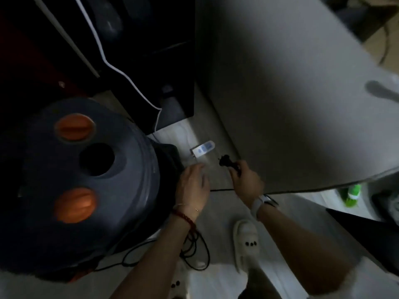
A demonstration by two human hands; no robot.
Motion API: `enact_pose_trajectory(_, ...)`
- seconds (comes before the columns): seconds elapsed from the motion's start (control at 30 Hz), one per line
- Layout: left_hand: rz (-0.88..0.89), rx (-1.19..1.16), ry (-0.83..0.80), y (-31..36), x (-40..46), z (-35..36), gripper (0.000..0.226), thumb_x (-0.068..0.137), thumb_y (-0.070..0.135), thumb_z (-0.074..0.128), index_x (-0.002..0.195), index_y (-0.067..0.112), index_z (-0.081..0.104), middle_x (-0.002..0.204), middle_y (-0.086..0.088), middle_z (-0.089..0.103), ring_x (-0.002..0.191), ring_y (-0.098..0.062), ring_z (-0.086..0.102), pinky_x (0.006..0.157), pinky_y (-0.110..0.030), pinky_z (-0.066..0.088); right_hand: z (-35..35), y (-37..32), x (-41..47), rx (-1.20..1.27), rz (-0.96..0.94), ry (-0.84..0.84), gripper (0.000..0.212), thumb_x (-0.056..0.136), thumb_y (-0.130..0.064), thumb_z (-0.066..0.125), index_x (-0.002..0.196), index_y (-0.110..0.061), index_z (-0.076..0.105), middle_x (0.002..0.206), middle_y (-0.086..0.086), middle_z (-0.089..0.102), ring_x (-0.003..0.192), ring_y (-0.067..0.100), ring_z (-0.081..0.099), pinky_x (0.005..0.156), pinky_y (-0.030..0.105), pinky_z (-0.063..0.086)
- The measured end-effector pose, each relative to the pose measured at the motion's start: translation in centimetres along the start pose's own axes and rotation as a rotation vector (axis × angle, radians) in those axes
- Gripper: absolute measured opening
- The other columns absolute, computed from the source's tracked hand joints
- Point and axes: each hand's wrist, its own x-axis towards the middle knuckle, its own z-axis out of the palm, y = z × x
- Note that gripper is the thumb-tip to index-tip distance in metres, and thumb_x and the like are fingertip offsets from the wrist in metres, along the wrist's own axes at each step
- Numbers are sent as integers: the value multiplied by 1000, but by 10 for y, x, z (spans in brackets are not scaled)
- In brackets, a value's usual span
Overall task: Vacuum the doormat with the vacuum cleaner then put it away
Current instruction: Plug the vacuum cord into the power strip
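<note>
A large dark grey vacuum cleaner canister (71,186) with two orange latches fills the left of the view. My right hand (246,180) grips the vacuum's black plug (226,162), its prongs pointing at a white power strip (203,148) on the floor. The black cord (194,249) runs from the plug under my arms and lies looped on the floor. My left hand (192,184) hovers with straight fingers just below the power strip, beside the canister. The doormat is not in view.
A tall grey appliance door (291,93) stands at the right. Dark furniture with a white cable (121,67) is at the back left. My white slipper (246,240) is on the pale floor. A green bottle (352,195) sits at the far right.
</note>
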Motion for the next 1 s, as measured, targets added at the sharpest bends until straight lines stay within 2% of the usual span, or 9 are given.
enact_pose_trajectory(0.13,-20,88,37,-66,79,77,35,92,17,47,124,7,55,126,-16,52,118,-30,48,101,-39,39,81,46,93,-72,-39,-42,31,96,-33,43,114,-11,54,106,18,64,97,38,59,72,37,44)
enact_pose_trajectory(0.2,-49,129,38,-103,116,114,37,91,21,43,124,8,54,125,-16,51,119,-30,46,101,-37,38,118,66,137,-85,-33,-89,28,95,-30,44,112,-12,57,110,17,64,102,37,58,75,36,44)
enact_pose_trajectory(0.37,-53,177,44,-182,202,181,38,91,11,49,128,7,50,128,-17,47,119,-33,44,103,-35,34,195,117,232,-66,-108,-160,25,95,-21,44,107,-6,60,112,19,63,104,35,57,77,33,41)
enact_pose_trajectory(0.5,-65,234,-7,-222,248,219,53,94,14,46,143,10,28,149,-13,24,137,-28,24,113,-31,20,229,141,272,-8,-141,-170,30,95,-25,44,104,-4,64,111,19,64,104,35,57,84,37,44)
enact_pose_trajectory(0.63,-106,322,-87,-246,280,245,67,93,17,49,148,11,12,157,-7,5,145,-22,3,117,-35,14,239,151,291,23,-142,-188,27,95,-22,47,99,-2,66,108,20,65,101,35,58,79,35,44)
enact_pose_trajectory(0.73,-126,355,-128,-250,291,252,70,92,23,53,148,11,13,156,-7,12,144,-23,9,116,-37,16,238,145,297,-82,-114,-172,31,96,-30,43,101,-10,66,108,14,65,99,31,59,72,27,38)
enact_pose_trajectory(0.83,-133,343,-88,-249,294,252,66,89,24,57,145,12,24,151,-7,26,137,-24,23,112,-33,21,239,134,307,-294,-161,-144,30,95,-32,43,104,-11,64,111,12,64,101,28,60,71,27,37)
enact_pose_trajectory(0.93,-132,316,-75,-250,294,250,63,86,24,59,142,14,32,146,-7,35,132,-24,30,108,-34,26,238,125,309,-360,-247,-136,30,94,-32,46,106,-10,62,114,14,63,105,31,58,77,30,42)
enact_pose_trajectory(1.0,-137,303,-67,-247,294,250,61,86,22,58,141,13,33,145,-7,35,131,-24,31,107,-35,27,235,124,309,-391,-223,-150,32,94,-33,47,110,-8,60,117,14,61,108,31,57,81,31,42)
